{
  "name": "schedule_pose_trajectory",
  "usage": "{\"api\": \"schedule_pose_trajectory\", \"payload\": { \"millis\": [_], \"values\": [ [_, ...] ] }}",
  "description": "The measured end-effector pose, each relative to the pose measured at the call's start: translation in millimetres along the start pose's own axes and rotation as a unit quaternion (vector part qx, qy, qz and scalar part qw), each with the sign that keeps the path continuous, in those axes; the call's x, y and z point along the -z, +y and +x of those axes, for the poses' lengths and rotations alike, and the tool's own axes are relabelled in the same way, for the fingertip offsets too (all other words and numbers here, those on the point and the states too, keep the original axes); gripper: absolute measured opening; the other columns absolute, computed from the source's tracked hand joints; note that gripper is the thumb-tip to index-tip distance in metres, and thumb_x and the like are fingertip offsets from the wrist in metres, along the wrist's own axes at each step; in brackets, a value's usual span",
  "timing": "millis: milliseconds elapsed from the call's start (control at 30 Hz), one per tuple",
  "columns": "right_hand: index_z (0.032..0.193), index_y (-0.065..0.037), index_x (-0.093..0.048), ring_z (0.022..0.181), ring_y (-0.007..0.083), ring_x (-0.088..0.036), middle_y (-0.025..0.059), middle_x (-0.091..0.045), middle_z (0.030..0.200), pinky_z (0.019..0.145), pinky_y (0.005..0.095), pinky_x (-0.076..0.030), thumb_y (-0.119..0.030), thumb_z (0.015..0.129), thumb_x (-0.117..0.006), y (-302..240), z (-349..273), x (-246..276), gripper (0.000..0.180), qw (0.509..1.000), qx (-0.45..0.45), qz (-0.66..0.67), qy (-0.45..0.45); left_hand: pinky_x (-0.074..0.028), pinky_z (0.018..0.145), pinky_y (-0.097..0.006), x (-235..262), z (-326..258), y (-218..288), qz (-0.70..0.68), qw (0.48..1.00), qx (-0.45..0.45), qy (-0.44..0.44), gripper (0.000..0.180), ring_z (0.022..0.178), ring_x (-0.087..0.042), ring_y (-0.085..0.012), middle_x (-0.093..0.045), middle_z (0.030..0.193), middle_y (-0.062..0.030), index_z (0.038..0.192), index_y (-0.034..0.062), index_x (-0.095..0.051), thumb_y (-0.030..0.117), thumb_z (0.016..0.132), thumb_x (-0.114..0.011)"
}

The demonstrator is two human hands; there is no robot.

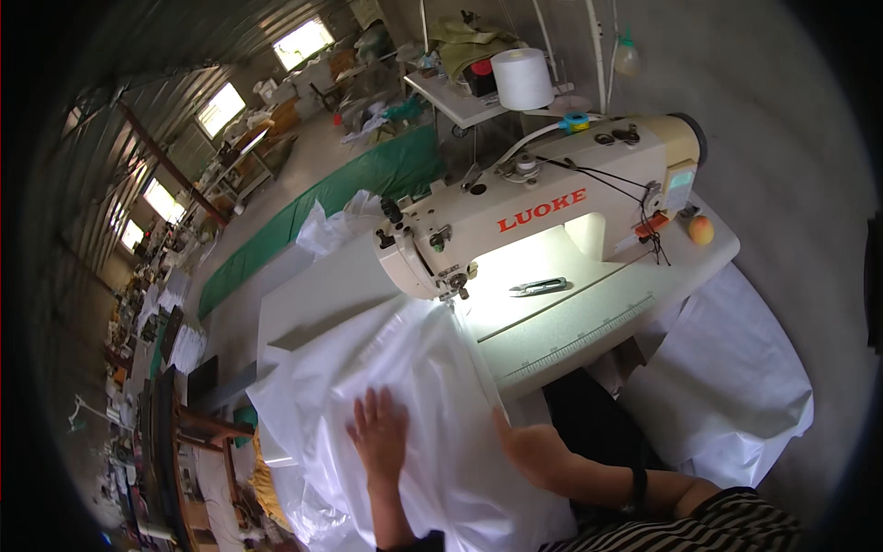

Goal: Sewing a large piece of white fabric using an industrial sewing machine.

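Observation:
A glossy white sheet (428, 368) drapes over the left of the sewing machine's bed and hangs down toward me. Its far edge runs under the machine's needle area (451, 293), where the needle itself is too small to make out. Flat on the sheet lies my left hand (379, 437), fingers spread. My right hand (535, 453) is closed at the sheet's right edge, below the needle; its fingers are partly hidden. The sewing machine (552, 207) is cream-coloured, with a lit work area. A small pair of thread snips (538, 287) rests on its bed.
A white thread cone (522, 79) stands behind the machine. A peach-like fruit (701, 230) sits at the table's right end. More white sheeting (727, 377) hangs at right. A green cover (322, 216) stretches behind. Cluttered benches (207, 428) line the left.

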State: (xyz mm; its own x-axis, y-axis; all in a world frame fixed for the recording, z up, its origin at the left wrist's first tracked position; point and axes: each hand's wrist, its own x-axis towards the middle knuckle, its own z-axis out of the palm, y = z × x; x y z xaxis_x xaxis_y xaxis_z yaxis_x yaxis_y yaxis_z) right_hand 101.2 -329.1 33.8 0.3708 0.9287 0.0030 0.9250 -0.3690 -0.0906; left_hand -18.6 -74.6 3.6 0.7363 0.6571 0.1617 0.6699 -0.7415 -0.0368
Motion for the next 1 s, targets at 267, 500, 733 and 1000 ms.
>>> {"api": "schedule_pose_trajectory", "payload": {
  "millis": [267, 500, 733, 1000],
  "values": [
    [0.134, 0.005, -0.052, 0.041, 0.0138, -0.058, -0.0014, -0.058, 0.052, 0.036, 0.0296, -0.04, -0.01, 0.083, -0.057, 21, 84, -20, 0.053, 0.993, -0.083, -0.035, 0.08, -0.018, 0.112, -0.069, -32, 151, -27, -0.072, 0.995, -0.072, -0.002, 0.054, 0.147, -0.023, -0.0327, -0.031, 0.159, -0.004, 0.149, 0.0245, -0.04, 0.043, 0.099, -0.048],
    [0.129, -0.002, -0.06, 0.043, 0.0128, -0.058, -0.0027, -0.06, 0.054, 0.035, 0.0302, -0.038, -0.01, 0.088, -0.055, 26, 146, -17, 0.042, 0.986, -0.125, -0.06, 0.093, -0.023, 0.109, -0.069, -76, 271, -49, -0.04, 0.993, -0.111, 0.019, 0.054, 0.146, -0.028, -0.0299, -0.032, 0.158, 0.0004, 0.147, 0.0257, -0.043, 0.047, 0.097, -0.05],
    [0.136, 0.005, -0.046, 0.081, 0.0234, -0.07, 0.0146, -0.069, 0.095, 0.069, 0.0323, -0.056, -0.011, 0.092, -0.057, 61, 115, -12, 0.048, 0.962, -0.049, 0.153, 0.222, -0.024, 0.111, -0.065, -40, 281, -47, -0.128, 0.987, -0.093, -0.039, 0.05, 0.143, -0.034, -0.0329, -0.039, 0.154, -0.0114, 0.141, 0.0157, -0.049, 0.033, 0.095, -0.057],
    [0.127, 0.002, -0.056, 0.097, 0.0233, -0.068, 0.0165, -0.068, 0.106, 0.086, 0.0295, -0.051, -0.017, 0.088, -0.073, 74, -30, -45, 0.048, 0.705, -0.164, 0.688, -0.048, -0.058, 0.081, -0.043, 17, -78, -26, -0.757, 0.451, -0.02, -0.472, 0.042, 0.094, -0.068, -0.0347, -0.066, 0.112, -0.0257, 0.108, -0.0051, -0.06, 0.035, 0.096, -0.06]
  ]
}}
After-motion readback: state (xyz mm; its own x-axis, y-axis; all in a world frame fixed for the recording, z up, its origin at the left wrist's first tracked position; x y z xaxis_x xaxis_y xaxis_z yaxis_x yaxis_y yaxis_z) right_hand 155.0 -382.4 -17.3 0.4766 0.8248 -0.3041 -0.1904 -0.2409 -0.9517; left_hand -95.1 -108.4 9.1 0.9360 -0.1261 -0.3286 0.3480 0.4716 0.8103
